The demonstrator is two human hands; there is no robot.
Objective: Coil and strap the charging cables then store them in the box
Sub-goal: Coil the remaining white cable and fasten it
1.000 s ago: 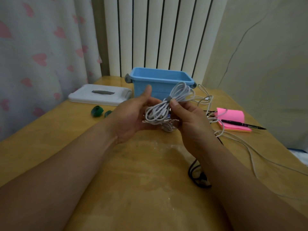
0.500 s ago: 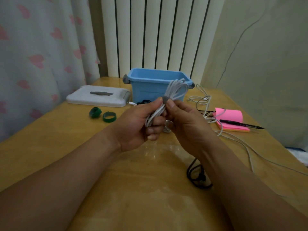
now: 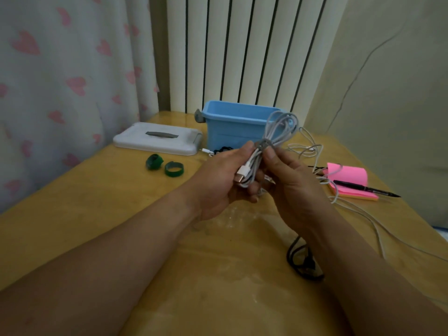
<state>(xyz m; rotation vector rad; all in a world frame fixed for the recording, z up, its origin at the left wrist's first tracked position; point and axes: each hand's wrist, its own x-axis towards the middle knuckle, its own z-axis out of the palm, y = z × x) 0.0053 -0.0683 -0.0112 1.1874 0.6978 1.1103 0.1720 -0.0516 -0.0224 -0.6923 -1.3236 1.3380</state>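
A coiled white charging cable is held upright above the table, its loops standing in front of the blue box. A grey strap wraps the middle of the coil. My left hand grips the lower half of the coil, with the white plug end lying across its fingers. My right hand pinches the coil at the strap with thumb and forefinger. Loose white cables lie on the table to the right. A black cable lies coiled under my right forearm.
The white box lid lies left of the box. Two green rolled straps sit in front of it. Pink sticky notes with a black pen lie at the right. A curtain hangs at the left, a wall at the right.
The coil has been squeezed from a wide bundle into a narrow upright one. Both hands closed in around the strap. The plug end now shows on my left fingers.
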